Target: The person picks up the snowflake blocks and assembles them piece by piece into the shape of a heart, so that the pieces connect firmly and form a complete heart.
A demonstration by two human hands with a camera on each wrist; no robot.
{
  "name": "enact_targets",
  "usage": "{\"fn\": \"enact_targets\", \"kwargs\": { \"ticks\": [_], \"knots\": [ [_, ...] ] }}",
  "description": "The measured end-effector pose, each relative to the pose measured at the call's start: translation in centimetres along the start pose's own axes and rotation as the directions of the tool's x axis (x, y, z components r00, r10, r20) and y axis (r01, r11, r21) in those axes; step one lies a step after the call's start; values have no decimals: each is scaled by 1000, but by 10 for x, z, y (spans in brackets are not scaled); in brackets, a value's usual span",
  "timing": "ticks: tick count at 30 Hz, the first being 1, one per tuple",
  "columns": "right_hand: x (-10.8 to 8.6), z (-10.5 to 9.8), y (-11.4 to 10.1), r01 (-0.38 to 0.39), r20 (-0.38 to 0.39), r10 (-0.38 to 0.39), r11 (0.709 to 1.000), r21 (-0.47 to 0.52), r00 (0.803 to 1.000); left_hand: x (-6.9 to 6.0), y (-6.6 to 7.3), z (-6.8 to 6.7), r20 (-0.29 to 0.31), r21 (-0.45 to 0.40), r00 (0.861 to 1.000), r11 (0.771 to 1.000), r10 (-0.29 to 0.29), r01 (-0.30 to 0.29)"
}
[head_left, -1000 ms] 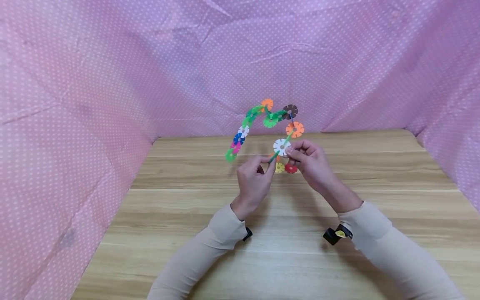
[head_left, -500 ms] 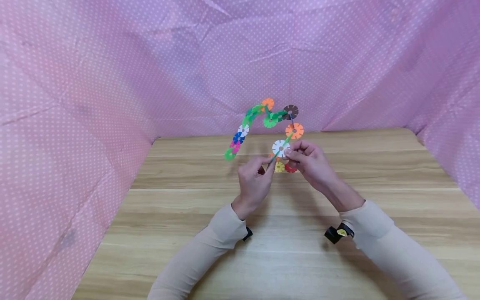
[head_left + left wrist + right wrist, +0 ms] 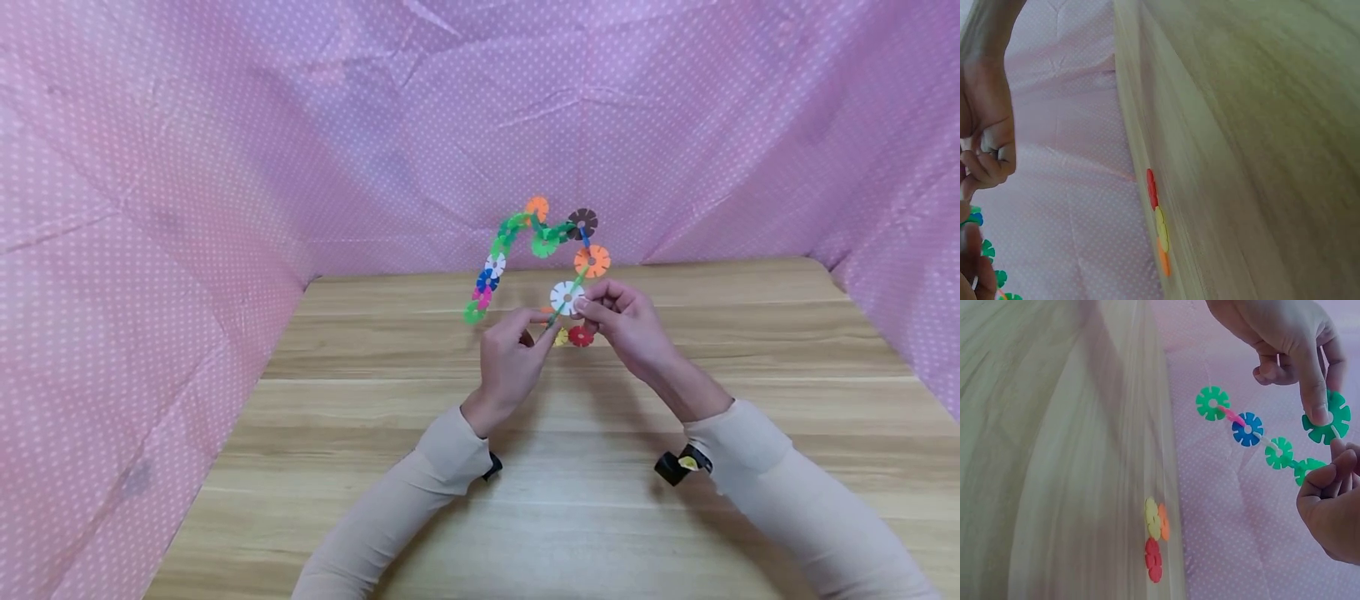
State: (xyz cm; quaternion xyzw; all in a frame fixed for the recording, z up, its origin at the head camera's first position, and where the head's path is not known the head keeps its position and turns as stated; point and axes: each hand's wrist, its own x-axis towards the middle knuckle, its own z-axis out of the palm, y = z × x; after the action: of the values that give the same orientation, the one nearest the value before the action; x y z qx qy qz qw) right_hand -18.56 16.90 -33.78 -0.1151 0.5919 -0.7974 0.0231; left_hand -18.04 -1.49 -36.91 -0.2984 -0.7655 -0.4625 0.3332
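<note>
In the head view, my left hand pinches a green notched disc between thumb and fingers. My right hand pinches a white notched disc, the near end of a chain of slotted flower discs. Seen edge-on, the green disc meets the white one; how deep the slots engage is hard to tell. From there the chain runs up through an orange disc and a brown disc, then bends left and down in the air to a loose green end disc.
Beyond the hands on the wooden table lie a red disc, a yellow disc and an orange disc. Pink dotted cloth hangs behind the table and along its sides.
Both hands keep their pinch and have shifted slightly right. The chain's loose left end has swung a little to the right, and the left hand covers more of the yellow disc.
</note>
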Motion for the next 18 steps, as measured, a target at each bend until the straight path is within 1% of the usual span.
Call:
{"fn": "enact_targets", "kwargs": {
  "ticks": [3, 7, 9, 11, 13, 14, 16, 17, 18],
  "knots": [
    [-3, -4, 0, 5, -2, -5, 1000, -5, 1000, -1, 4, -3, 49, 13, 998, 999, -38, 38],
    [-6, -13, 0, 19, 0, -19, 1000, -13, 1000, -6, 8, -14, 96, -9, 993, 998, -67, 68],
    [-8, -19, 0, 33, 7, -33, 999, -7, 999, -7, 8, -22, 99, -20, 992, 996, -82, 85],
    [-9, -26, 0, 48, 10, -48, 999, 5, 999, -7, 6, -31, 84, -29, 991, 993, -108, 110],
    [-10, -35, -1, 62, 17, -63, 998, 26, 998, -7, 1, -40, 56, -43, 988, 988, -146, 148],
    [-11, -39, -1, 69, 18, -70, 997, 40, 997, -7, -2, -44, 40, -56, 984, 983, -172, 174],
    [-14, -49, -3, 82, 22, -83, 995, 62, 996, -5, -10, -51, 9, -82, 970, 967, -241, 241],
    [-16, -54, -4, 87, 24, -89, 993, 74, 996, -4, -14, -54, -1, -95, 959, 955, -283, 282],
    [-17, -59, -5, 91, 26, -94, 992, 88, 995, -3, -19, -57, -7, -108, 944, 939, -330, 327]
  ]
}}
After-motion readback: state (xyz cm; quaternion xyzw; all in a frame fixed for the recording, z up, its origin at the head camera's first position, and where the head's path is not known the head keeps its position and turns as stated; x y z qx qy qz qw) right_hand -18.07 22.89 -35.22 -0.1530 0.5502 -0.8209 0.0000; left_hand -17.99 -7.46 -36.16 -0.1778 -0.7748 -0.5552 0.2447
